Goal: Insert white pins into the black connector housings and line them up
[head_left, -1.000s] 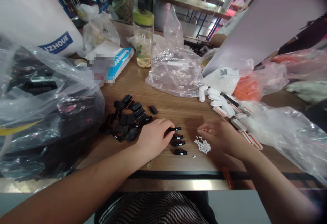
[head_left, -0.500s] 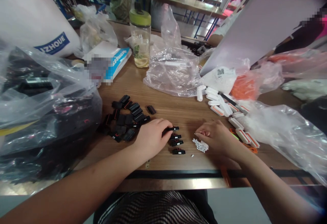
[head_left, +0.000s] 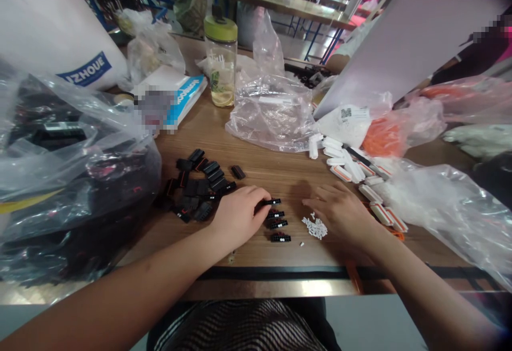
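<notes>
My left hand (head_left: 242,215) grips a black connector (head_left: 273,201) between thumb and fingers, at the far end of a column of black connectors. Below it on the wooden table lie others, the nearest one (head_left: 281,238) showing two white dots. My right hand (head_left: 334,207) is over the table, just beyond and right of a small pile of tiny white pieces (head_left: 316,228). Its fingers are loosely apart and point left, with nothing visible between them. One white piece (head_left: 302,244) lies apart from the pile.
Left of my left hand is a heap of black connectors (head_left: 200,185). A clear bag of dark parts (head_left: 80,180) stands at the left. White connectors (head_left: 344,161) lie at the right. Farther back are a green-lidded bottle (head_left: 221,63) and a clear plastic bag (head_left: 272,113).
The fingers of my right hand have spread from a curled position, and the hand has shifted slightly. A few white pieces now show at the pile's far edge. My left hand keeps its hold.
</notes>
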A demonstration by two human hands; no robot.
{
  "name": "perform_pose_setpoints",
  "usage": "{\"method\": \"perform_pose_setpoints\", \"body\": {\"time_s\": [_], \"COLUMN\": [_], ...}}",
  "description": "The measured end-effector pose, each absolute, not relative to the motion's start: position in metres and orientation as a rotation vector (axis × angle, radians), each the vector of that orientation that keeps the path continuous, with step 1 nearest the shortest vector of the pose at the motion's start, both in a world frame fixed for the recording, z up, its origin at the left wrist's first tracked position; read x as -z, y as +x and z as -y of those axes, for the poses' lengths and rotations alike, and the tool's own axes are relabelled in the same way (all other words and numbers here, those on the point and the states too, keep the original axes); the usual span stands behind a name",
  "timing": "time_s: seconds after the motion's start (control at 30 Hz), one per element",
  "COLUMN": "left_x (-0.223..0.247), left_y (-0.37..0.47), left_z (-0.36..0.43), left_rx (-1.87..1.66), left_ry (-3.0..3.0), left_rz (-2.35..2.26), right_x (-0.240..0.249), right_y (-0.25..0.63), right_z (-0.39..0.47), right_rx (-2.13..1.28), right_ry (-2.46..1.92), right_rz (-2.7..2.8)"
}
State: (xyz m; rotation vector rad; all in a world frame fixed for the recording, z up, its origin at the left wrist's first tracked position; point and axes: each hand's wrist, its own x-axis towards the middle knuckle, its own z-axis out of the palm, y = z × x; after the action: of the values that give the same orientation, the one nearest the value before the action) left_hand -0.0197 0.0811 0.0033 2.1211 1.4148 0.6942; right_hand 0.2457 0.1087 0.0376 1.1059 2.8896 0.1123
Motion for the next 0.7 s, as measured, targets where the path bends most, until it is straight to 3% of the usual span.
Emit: {"method": "perform_pose_setpoints", "body": {"time_s": [0.37,0.57,0.7], "left_x": [-0.003,-0.005,-0.005], "left_y": [-0.018,-0.019,-0.019], "left_z": [-0.082,-0.081,-0.081], "left_rx": [-0.689,-0.681,-0.685], "left_ry": [2.132,2.113,2.119], "left_rz": [-1.416,-1.424,-1.435], "right_x": [-0.029,-0.034,-0.038], "right_y": [0.245,0.227,0.199], "right_z": [-0.103,-0.104,-0.106], "right_rx": [0.139,0.763,1.008], "right_ry": [1.534,1.81,1.695], "right_rz": [-2.843,-2.753,-2.899]}}
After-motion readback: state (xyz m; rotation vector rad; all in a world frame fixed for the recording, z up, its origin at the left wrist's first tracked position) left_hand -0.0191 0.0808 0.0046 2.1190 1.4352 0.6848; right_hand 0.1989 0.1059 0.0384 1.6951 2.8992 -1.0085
